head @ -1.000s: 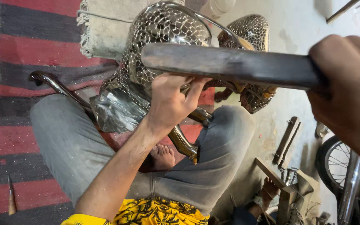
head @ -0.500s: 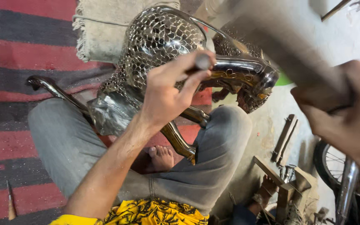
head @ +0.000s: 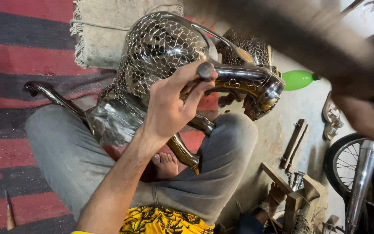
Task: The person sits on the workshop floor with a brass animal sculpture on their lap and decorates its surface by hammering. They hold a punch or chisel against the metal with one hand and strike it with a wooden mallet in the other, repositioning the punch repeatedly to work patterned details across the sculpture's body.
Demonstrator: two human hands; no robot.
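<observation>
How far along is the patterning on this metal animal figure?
Done: a scale pattern covers the metal figure's rounded body. In hand: the left hand sets a punch against the neck band, and the right hand, blurred, holds a bar raised. Left, seemingly: the smooth section near the knee.

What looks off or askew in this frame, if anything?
Nothing looks damaged or spilled. The shiny scale-patterned metal sculpture lies tilted across the person's lap rather than standing. The left hand pinches a small punch against it. The right hand and the bar it holds are motion-blurred.
</observation>
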